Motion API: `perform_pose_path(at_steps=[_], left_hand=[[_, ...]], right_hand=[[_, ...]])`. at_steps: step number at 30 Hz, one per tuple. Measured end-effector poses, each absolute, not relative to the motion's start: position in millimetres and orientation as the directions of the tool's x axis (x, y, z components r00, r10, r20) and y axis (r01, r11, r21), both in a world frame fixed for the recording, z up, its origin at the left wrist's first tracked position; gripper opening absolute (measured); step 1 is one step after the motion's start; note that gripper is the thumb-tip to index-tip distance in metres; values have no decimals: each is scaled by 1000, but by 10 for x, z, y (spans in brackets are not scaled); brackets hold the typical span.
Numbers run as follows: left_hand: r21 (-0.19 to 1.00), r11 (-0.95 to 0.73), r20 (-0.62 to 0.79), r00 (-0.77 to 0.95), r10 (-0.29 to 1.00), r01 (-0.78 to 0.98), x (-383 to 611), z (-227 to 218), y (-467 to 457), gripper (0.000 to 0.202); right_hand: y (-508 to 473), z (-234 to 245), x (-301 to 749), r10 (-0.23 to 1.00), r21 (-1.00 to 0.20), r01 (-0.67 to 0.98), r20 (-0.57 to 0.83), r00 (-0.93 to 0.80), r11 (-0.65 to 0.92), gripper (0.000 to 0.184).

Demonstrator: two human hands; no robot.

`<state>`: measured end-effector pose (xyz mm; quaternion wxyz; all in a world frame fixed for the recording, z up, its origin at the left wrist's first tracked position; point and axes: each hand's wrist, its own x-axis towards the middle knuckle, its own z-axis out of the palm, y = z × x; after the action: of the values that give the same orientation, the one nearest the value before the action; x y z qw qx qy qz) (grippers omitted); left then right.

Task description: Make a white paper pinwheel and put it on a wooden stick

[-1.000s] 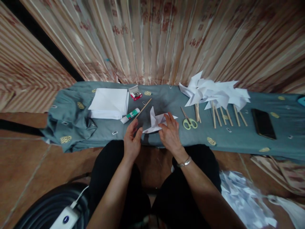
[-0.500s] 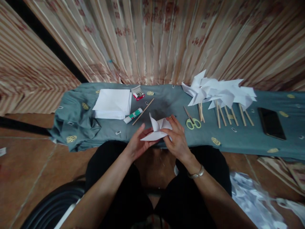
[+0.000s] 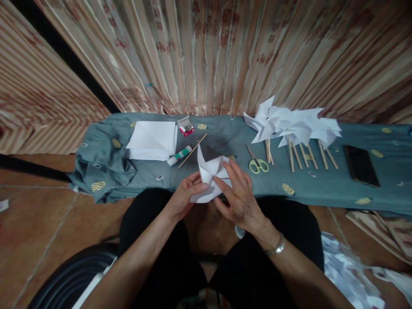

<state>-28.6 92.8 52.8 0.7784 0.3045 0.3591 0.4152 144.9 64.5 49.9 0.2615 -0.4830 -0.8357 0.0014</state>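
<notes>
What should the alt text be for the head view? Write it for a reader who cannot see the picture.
Both hands, left hand and right hand, hold a folded white paper pinwheel above the lap, at the near edge of a grey-green cloth. On the cloth lie a paper stack, glue stick, scissors, finished pinwheels on sticks and a phone.

Glue stick point(image 3: 179, 155): carried a green and red label, its print too small to read.
Small box point(image 3: 186, 128): showed red sides, with no legible wording.
Phone point(image 3: 360, 165): lay with a dark screen, showing nothing.
Cloth point(image 3: 225, 137): bore yellow woven emblems, no letters or numbers.
</notes>
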Motion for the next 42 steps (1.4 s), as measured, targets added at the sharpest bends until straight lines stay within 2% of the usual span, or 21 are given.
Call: perform_pose_path(at_steps=[3,7,11,19,34,42], left_hand=[[835,375,-249,332,910,-402,-258,645,878,55],[903,272,-196,244,950,-332,-253,780,849,48],[920,233,-172,209,963,-317,-268,849,846,41],[927,170,-140,110,984,-335,-197,819,834,37],[945,162,-149,68,987,-282,-151,786,846,26],[906,225,-219,58,974,-359,-111,757,837,28]], right_hand=[[588,567,1416,792,-236,806,462,-399,543,46],[528,654,1381,786,-245,800,479,-391,547,52],[476,744,1375,777,-274,779,495,-389,564,54],[424,812,1409,780,-311,762,498,-379,568,45],[430,836,1446,751,-372,706,564,-343,602,32],[447,835,1424,746,-352,721,576,-335,596,30]])
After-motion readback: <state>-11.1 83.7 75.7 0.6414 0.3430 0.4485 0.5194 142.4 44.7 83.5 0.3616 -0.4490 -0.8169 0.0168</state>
